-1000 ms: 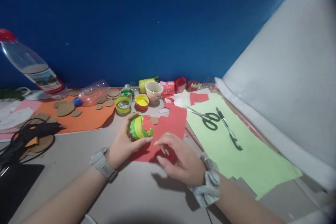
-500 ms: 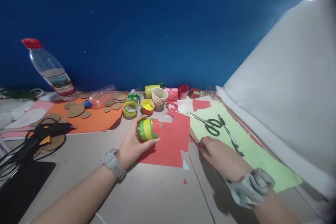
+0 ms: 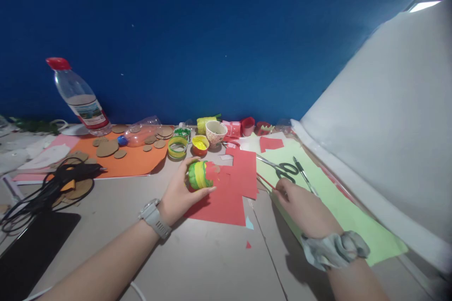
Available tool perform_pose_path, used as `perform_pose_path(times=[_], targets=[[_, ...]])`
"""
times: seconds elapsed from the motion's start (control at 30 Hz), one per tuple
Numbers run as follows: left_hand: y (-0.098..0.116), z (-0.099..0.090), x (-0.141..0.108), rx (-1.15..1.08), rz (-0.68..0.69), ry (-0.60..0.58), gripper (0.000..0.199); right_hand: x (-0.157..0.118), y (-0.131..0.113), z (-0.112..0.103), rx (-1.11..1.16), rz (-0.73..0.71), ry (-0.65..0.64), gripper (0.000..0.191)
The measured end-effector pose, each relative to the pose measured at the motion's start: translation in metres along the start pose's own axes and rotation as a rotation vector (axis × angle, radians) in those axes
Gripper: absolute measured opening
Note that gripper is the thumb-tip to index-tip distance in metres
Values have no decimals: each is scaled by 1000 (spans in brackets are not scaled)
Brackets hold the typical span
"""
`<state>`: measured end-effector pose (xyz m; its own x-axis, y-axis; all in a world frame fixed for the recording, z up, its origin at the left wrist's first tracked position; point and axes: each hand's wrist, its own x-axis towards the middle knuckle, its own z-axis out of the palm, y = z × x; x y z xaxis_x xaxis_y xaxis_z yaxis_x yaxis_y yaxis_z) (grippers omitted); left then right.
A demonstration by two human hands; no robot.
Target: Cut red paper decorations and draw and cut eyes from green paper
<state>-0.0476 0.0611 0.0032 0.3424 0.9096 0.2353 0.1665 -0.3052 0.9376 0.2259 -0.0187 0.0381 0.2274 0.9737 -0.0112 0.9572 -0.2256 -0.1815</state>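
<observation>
My left hand (image 3: pixel 181 193) wraps its fingers and thumb round a small green and yellow ribbed cup (image 3: pixel 199 175), which lies on its side above a red paper sheet (image 3: pixel 226 202). Red and yellow shapes show at the cup's right end. My right hand (image 3: pixel 296 202) is closed in a pinch on a thin red strip (image 3: pixel 266 181) that points up and left toward the red sheet. Dark-handled scissors (image 3: pixel 282 168) lie just beyond my right hand on light green paper (image 3: pixel 356 221), beside a black pen (image 3: pixel 305 175).
Behind my hands stand a patterned cup (image 3: pixel 216 134), a yellow-filled pot (image 3: pixel 200 145) and a tape roll (image 3: pixel 177 147). Cardboard pieces (image 3: pixel 108 148) lie on orange paper (image 3: pixel 130 167). A bottle (image 3: pixel 84 103), a black-corded glue gun (image 3: pixel 76 170) and a phone (image 3: pixel 38 249) are at left.
My right hand has shifted slightly right, and the red strip lies at a new angle. A red paper piece now overlaps the sheet's right edge. My left hand still holds the cup.
</observation>
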Motion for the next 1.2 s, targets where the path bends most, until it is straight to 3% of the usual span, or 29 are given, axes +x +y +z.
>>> perform_pose_path(times=[0.17, 0.27, 0.43, 0.5, 0.57, 0.67, 0.93, 1.2], targets=[[-1, 2, 3, -40, -18, 30, 61, 9, -8, 3, 27, -136, 76, 10], [-1, 3, 5, -37, -15, 59, 60, 21, -34, 8, 99, -343, 22, 9], [0, 2, 3, -7, 18, 68, 63, 53, -81, 31, 230, -563, 24, 29], [-1, 2, 1, 5, 34, 50, 63, 64, -90, 40, 280, -595, 38, 19], [-3, 2, -1, 17, 47, 37, 63, 70, -92, 47, 344, -596, 54, 11], [-7, 4, -1, 34, 55, 30, 65, 73, -87, 50, 482, -555, 77, 15], [-6, 4, 2, 133, 87, 14, 57, 73, -67, 39, 938, -288, 166, 24], [-2, 7, 1, 230, 157, -7, 56, 53, -82, 39, 1144, -286, -84, 25]])
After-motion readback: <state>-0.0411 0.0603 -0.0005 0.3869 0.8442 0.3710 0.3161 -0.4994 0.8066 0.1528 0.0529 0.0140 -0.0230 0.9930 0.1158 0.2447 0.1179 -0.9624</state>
